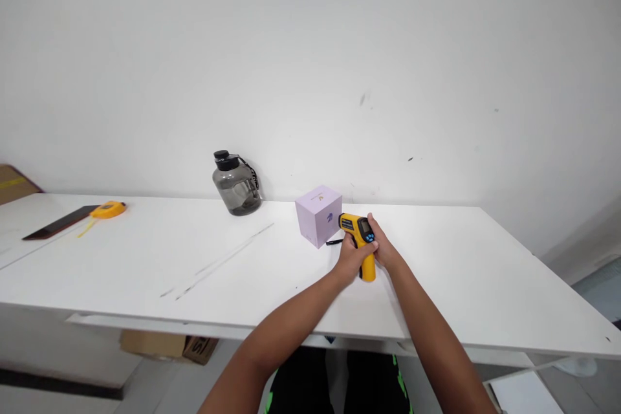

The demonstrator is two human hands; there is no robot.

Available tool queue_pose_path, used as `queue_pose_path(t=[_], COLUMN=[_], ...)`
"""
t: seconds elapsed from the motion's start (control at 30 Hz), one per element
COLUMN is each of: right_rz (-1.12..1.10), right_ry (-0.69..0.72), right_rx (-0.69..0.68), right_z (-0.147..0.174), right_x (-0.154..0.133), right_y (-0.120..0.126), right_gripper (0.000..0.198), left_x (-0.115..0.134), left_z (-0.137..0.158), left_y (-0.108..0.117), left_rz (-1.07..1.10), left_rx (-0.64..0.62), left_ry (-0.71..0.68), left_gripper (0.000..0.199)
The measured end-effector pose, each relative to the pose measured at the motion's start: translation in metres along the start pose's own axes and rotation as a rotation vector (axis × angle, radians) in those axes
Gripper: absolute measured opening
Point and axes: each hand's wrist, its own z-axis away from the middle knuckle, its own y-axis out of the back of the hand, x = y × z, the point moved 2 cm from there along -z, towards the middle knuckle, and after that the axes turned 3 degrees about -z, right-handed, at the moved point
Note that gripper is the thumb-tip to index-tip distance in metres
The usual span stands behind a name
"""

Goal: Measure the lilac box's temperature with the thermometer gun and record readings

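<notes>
A yellow and black infrared thermometer [367, 266] is held over the white table, its nose turned toward a lilac box [317, 217]. My left hand [350, 260] wraps the grip from the left, with the thumb by the buttons under the small screen. On the other side, my right hand [382, 244] closes round the upper body, its fingers partly hidden behind the tool. A black pen [334, 242] lies by the box's lower corner, partly covered by my left hand.
Left of the box stands a large grey water bottle [237, 187] near the wall. Farther left, a yellow tape measure [108, 209] sits at the end of a dark flat strip [61, 222]. A cardboard box [152, 344] is below the table [233, 301].
</notes>
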Motion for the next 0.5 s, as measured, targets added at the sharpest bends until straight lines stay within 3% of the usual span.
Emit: queue_pose_path(t=[0.17, 0.33, 0.5], right_rz=[-0.048, -0.027, -0.016], right_ry=[0.058, 0.12, 0.029], right_rx=[-0.01, 0.047, 0.077], right_z=[-0.001, -0.006, -0.013], right_x=[0.0, 0.002, 0.008], right_y=[-0.001, 0.002, 0.014], right_gripper=[0.055, 0.059, 0.073], left_x=[0.007, 0.011, 0.005], left_z=[-0.009, -0.013, -0.018], left_y=[0.008, 0.015, 0.016], left_rz=[-0.173, -0.316, -0.147], left_rx=[-0.064, -0.092, -0.248], left_ry=[-0.087, -0.078, 0.136], left_gripper=[0.056, 0.049, 0.048])
